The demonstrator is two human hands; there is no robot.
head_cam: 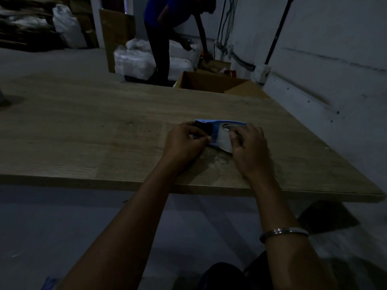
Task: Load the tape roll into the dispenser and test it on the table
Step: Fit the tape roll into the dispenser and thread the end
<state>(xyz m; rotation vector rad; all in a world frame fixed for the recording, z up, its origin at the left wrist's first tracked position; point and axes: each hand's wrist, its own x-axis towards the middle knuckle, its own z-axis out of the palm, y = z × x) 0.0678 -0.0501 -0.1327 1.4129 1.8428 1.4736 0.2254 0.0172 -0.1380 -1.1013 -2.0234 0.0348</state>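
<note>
A blue tape dispenser [211,123] lies on the wooden table [104,126] near its front right part. A clear tape roll [222,139] sits in the dispenser, its hub hole facing up. My left hand [184,141] pinches at the dispenser's dark front end, thumb and fingers closed on it or on the tape's loose end; which one I cannot tell. My right hand [250,149] holds the roll's right side, thumb on its top. A crumpled bit of clear film [219,162] lies on the table just below the roll.
An open cardboard box [211,81] stands beyond the table's far edge. Behind it a person in a blue shirt [167,34] bends over white bags [134,59]. A white wall [324,59] runs along the right. The room is dim.
</note>
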